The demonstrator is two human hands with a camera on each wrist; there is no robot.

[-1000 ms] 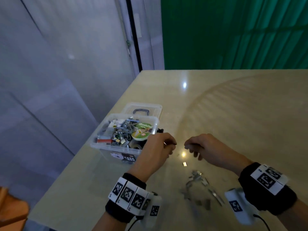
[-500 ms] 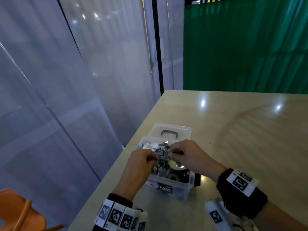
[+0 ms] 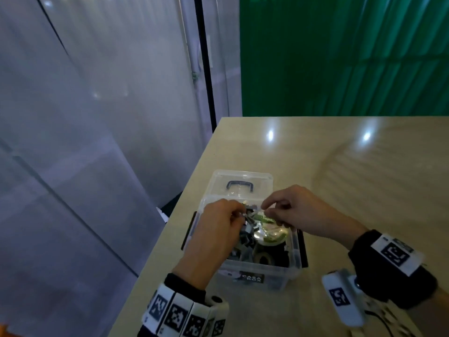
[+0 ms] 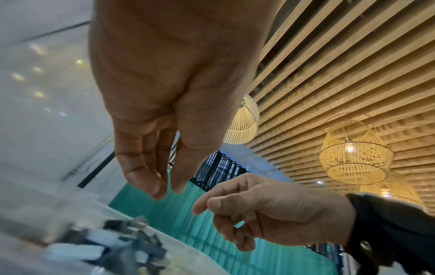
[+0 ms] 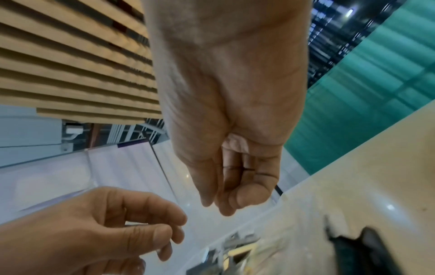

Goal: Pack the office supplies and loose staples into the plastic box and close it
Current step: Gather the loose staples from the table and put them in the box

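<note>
Presently: plastic box (image 3: 257, 276) open on counter (image 3: 340, 166), lid (image 3: 243, 178) behind it. Left hand (image 3: 213, 229) and right hand (image 3: 296, 210) over box, fingertips pinched; staples held, cannot tell. Release low, inside box.

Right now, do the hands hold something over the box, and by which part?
Nothing visible: above the plastic box, left hand and right hand have fingertips together, with no staple visible between them.

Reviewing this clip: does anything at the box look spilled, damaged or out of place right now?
Nothing stands out. The plastic box sits upright on the table, open, with its lid lying flat behind it. Both hands hover over the contents, and no spill shows on the table in view.
</note>
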